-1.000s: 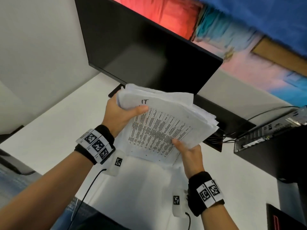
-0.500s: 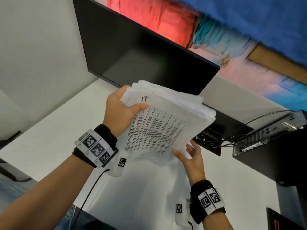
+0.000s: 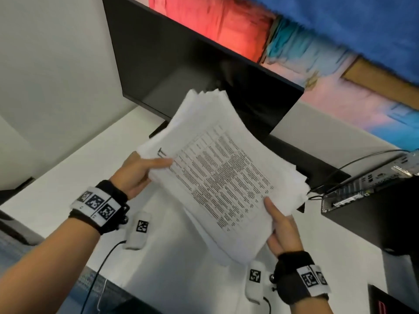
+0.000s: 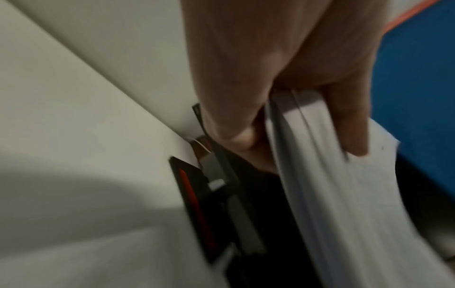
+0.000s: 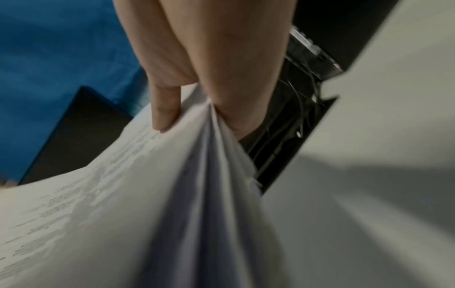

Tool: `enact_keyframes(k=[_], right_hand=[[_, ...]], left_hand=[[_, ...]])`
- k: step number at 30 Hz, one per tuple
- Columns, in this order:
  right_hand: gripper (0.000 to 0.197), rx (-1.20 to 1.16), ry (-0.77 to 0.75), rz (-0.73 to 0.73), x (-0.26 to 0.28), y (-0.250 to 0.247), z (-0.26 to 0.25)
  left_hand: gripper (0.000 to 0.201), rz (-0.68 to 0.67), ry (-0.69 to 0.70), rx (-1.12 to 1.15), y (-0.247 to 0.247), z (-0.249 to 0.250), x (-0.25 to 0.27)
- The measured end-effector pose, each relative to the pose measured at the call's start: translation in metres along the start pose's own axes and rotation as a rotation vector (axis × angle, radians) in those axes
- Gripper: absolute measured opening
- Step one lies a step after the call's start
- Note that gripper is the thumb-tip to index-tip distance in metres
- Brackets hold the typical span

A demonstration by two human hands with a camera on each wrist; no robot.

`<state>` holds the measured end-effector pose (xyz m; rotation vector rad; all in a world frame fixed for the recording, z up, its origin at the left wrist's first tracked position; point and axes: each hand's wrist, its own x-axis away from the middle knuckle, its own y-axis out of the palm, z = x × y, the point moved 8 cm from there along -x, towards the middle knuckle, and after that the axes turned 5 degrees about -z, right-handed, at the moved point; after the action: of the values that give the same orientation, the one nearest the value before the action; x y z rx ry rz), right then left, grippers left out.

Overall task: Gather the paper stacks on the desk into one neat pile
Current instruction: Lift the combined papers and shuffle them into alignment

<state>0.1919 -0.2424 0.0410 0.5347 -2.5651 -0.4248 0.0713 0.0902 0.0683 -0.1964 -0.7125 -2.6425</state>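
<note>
Paper stack held above the desk, both my hands on its edges.

My left hand (image 3: 138,175) pinches the paper stack (image 3: 226,177) at its left edge, thumb on top; my right hand (image 3: 283,232) pinches the near right corner likewise. The stack is lifted over the white desk (image 3: 56,177). Behind it stands a dark monitor (image 3: 181,64); at right, cables (image 3: 362,159) and a black computer case (image 3: 374,211).

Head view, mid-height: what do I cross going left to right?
left hand → paper stack, gripped by both hands → right hand → black computer case.
</note>
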Motion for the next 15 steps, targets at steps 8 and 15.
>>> enact_keyframes(k=[8,15], right_hand=[[0.043,0.395,-0.36,0.038,0.033,0.004,-0.077],[0.033,0.401,-0.434,0.091,0.036,0.009,-0.063]], left_hand=[[0.049,-0.168,-0.115,-0.463,0.009,-0.015,-0.011],[0.039,0.148,0.16,-0.155,0.041,-0.004,-0.017]])
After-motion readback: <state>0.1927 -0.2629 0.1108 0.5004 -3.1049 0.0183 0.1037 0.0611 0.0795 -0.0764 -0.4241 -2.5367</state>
